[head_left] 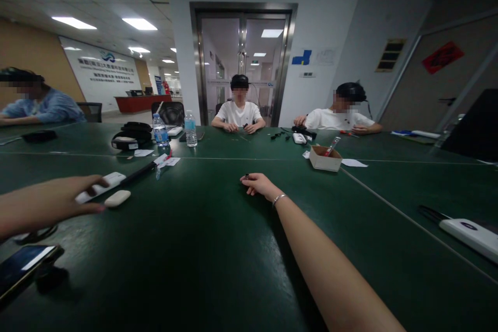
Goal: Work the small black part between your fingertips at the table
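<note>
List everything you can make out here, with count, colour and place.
table: 1, green, across the view
bottles: 2, clear with blue labels, far left of centre
pouch: 1, black, left of bottles
phone: 1, dark screen, near left
bar: 1, white, beside left hand
rounded case: 1, off-white, by left fingertips
open box: 1, pale, right of centre
strapped device: 1, white, right edge
papers: several, white, by box and bottles
co-workers: 3, two white tops, one blue, far side
double door: 1, glass, metal-framed, behind
small object: 1, dark, in right fingers, unidentifiable
left hand: 1, bare, left
right hand: 1, silver bracelet at wrist, centre
</note>
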Demonstrator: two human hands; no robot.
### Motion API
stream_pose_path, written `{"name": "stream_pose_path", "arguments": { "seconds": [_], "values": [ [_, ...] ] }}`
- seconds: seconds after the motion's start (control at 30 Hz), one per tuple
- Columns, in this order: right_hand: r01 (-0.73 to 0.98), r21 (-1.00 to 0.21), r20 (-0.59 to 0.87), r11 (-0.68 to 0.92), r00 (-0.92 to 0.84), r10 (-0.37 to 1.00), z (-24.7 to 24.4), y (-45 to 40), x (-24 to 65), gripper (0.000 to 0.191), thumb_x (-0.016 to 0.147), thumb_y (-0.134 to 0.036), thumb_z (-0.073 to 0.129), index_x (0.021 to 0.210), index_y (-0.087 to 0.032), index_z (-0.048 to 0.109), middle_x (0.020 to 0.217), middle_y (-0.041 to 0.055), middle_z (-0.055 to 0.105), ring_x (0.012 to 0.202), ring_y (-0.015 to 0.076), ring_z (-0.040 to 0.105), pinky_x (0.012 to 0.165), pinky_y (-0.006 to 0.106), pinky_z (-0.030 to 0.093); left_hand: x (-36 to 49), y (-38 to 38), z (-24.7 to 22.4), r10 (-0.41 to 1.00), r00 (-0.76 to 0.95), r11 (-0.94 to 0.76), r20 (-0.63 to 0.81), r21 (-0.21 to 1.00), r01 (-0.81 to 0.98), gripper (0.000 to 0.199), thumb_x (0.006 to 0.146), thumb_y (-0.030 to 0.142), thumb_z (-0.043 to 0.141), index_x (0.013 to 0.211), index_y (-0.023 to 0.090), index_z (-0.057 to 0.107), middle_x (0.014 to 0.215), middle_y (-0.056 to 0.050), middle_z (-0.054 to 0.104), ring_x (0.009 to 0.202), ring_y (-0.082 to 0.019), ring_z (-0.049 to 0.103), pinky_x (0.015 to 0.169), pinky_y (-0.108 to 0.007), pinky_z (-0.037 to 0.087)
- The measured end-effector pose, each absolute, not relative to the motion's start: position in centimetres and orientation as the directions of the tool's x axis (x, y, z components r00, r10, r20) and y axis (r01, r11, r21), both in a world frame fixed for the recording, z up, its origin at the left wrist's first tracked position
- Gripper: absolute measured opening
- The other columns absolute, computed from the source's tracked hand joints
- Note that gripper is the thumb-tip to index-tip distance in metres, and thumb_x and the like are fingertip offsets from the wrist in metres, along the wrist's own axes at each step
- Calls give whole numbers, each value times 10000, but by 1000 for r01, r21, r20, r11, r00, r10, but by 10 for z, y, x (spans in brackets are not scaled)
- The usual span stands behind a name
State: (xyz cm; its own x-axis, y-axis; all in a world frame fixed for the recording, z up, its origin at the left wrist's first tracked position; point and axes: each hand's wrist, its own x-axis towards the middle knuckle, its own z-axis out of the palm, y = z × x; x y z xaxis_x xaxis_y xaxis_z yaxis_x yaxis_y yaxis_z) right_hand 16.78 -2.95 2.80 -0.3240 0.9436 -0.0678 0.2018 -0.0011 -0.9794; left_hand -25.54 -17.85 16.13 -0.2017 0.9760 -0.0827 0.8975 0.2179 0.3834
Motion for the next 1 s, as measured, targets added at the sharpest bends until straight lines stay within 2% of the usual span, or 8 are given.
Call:
{"name": "stream_pose_path", "arguments": {
  "seconds": [0.07,0.17,0.2,0.37,0.43,0.6,0.8,1.0],
  "values": [
    [212,-977,-60,9,-318,946,25,-29,168,198,811,-34,572,1002,-87,582,759,33,602,484,54,563,399,103,464,-203,-151,175,996,39,3,-84,446,895,450,566,426,721,942,202,617,897,15,648,834,-191,576,691,-225,415],
    [275,-961,-58,19,-269,961,20,-28,168,254,783,-1,581,1021,-87,565,688,13,592,474,61,560,408,110,470,-118,-112,170,926,361,-229,-113,590,774,344,563,339,745,863,202,649,813,-1,653,741,-173,582,645,-217,412],
    [305,-952,-54,25,-246,968,18,-27,167,233,787,-13,582,1008,-88,568,659,6,584,463,62,554,401,111,465,-94,-100,162,903,425,-298,-62,622,724,320,552,322,752,833,203,656,791,-6,649,732,-176,582,651,-223,416],
    [399,-910,46,114,-176,983,13,-29,160,188,800,-104,616,981,-113,565,586,-27,545,396,56,506,333,111,398,-16,-51,97,820,501,-556,279,597,578,415,676,352,653,1053,190,597,1077,-86,578,896,-211,561,811,-289,420],
    [425,-892,85,152,-172,981,13,-31,158,209,804,-122,618,1004,-118,556,562,-36,533,373,59,488,319,120,384,-2,-42,73,780,504,-622,371,546,561,360,767,367,553,1087,203,575,1103,-86,554,989,-216,525,893,-311,389],
    [486,-844,156,226,-182,971,13,-32,155,215,797,-131,619,1008,-142,579,605,-30,559,360,50,475,321,125,377,3,-44,39,768,468,-639,437,471,609,309,870,322,381,1131,258,532,1055,-43,564,994,-188,515,898,-316,390],
    [499,-819,224,283,-176,959,14,-35,156,143,727,-170,693,846,-126,628,668,-5,579,405,50,502,345,127,387,-11,-39,24,851,383,-524,359,623,581,243,833,342,442,986,229,594,941,-32,602,851,-170,556,763,-284,437],
    [280,-953,39,115,-263,964,23,-34,164,152,768,-36,615,911,-85,612,549,-11,575,424,79,559,406,134,473,-12,-35,19,873,386,-474,299,710,521,258,807,372,468,941,199,606,816,-19,618,736,-153,563,674,-264,434]
  ]
}}
